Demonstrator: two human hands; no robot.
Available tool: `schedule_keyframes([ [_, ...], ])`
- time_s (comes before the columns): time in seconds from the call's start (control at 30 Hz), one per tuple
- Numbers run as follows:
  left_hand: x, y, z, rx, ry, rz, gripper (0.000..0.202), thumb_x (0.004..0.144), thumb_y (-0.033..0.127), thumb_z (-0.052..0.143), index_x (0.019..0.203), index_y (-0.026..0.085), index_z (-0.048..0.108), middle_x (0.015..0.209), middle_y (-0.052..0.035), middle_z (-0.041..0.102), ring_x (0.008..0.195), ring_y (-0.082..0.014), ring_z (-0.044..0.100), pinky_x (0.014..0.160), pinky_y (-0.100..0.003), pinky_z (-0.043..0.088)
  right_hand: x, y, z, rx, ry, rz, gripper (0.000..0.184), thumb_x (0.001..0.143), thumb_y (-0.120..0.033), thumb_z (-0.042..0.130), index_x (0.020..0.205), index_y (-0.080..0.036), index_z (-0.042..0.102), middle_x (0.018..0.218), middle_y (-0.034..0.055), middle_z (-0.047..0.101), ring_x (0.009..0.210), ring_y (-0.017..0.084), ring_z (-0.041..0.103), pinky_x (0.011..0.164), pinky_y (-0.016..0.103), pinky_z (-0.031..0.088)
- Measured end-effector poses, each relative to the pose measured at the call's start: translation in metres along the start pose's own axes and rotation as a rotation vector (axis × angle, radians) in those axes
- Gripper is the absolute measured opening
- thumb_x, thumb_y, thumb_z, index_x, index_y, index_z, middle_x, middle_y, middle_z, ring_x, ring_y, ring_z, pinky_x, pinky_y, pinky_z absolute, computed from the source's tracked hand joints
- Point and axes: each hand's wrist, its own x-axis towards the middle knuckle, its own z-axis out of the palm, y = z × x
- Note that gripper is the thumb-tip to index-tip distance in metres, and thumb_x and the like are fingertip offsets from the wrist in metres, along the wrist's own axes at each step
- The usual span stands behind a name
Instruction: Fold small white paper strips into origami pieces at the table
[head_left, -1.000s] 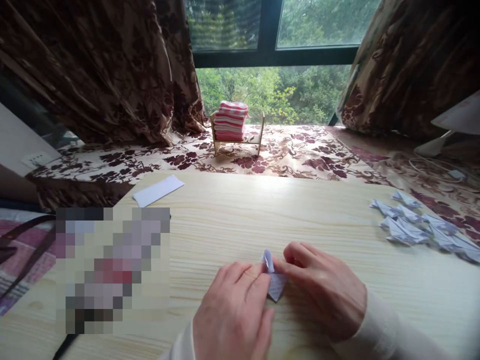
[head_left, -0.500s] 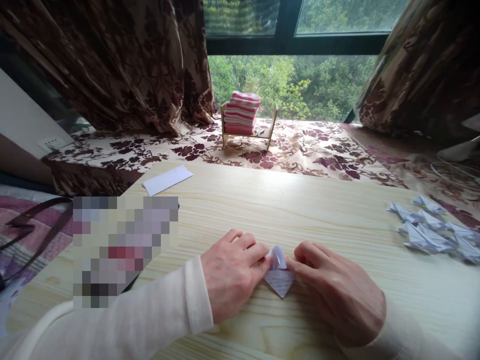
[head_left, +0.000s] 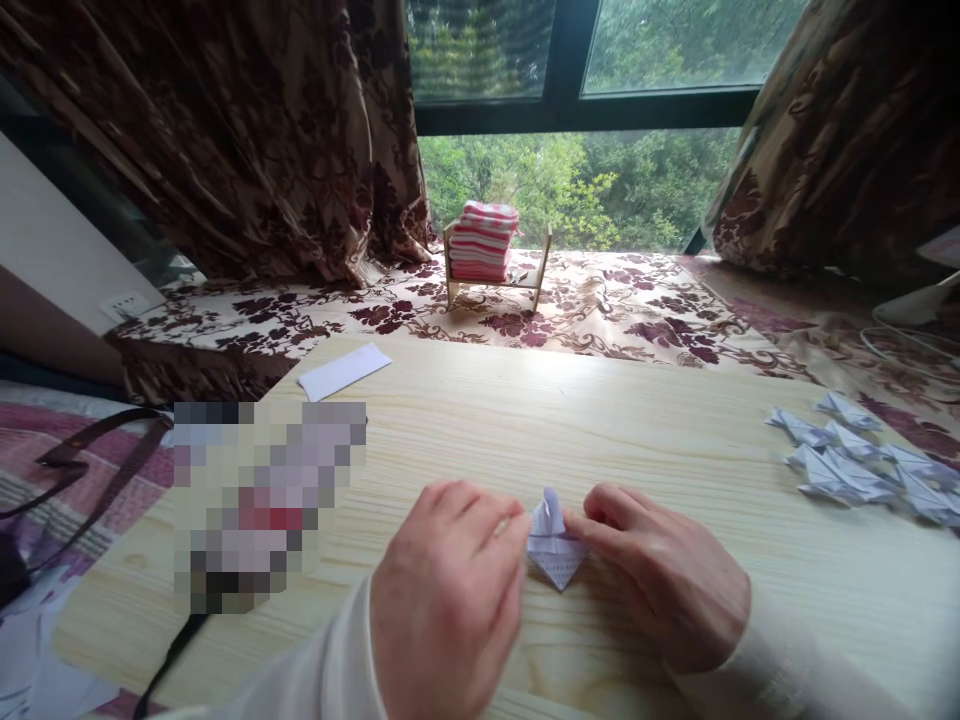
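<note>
At lower centre, the folded paper (head_left: 559, 568) lies between the left hand (head_left: 450, 590) and right hand (head_left: 667, 580), fingers partly curled, their hold unclear; better keep it steady, creasing evenly.

Soft daylight is streaming through the dark-framed glass window (head_left: 568, 113), glaring off the pale wood-grain counter (head_left: 465, 425) and casting faint shadows beneath the bare hands (head_left: 454, 595) (head_left: 667, 575), while the brown floral fabric curtains (head_left: 307, 130) are hanging in gloom, outer edges are stretching, and blocky pixelation is masking a left-side patch.
</note>
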Motion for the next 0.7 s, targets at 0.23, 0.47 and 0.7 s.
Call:
schedule_keyframes([
  [0.23, -0.031, 0.027, 0.04, 0.211, -0.078, -0.007, 0.056, 0.081, 0.047, 0.055, 0.123, 0.009, 0.056, 0.126, -0.0145, 0.058, 0.109, -0.0298, 0.052, 0.092, -0.041, 0.041, 0.0, -0.001, -0.003, 0.053, -0.002, 0.023, 0.033, 0.08, -0.008, 0.041, 0.102, -0.022, 0.062, 0.077, 0.0045, 0.053, 0.064, 0.016, 0.048, 0.054, 0.025, 0.038],
  [0.47, -0.024, 0.032, 0.054, 0.247, -0.006, -0.146, 0.054, 0.083, 0.051, 0.049, 0.124, 0.017, 0.056, 0.132, -0.0085, 0.054, 0.111, -0.0293, 0.048, 0.101, -0.047, 0.027, -0.004, -0.003, -0.008, 0.099, -0.03, 0.029, 0.033, 0.073, -0.012, 0.049, 0.102, -0.021, 0.061, 0.078, 0.0044, 0.054, 0.065, 0.015, 0.048, 0.056, 0.025, 0.039],
  [0.7, -0.025, 0.033, 0.062, 0.27, 0.043, -0.152, 0.053, 0.086, 0.052, 0.043, 0.123, 0.017, 0.057, 0.132, -0.0056, 0.055, 0.111, -0.0278, 0.046, 0.101, -0.048, 0.023, -0.001, -0.002, -0.012, 0.167, 0.136, 0.035, 0.036, 0.08, -0.005, 0.038, 0.102, -0.021, 0.061, 0.081, 0.0057, 0.058, 0.069, 0.016, 0.055, 0.059, 0.026, 0.044],
])
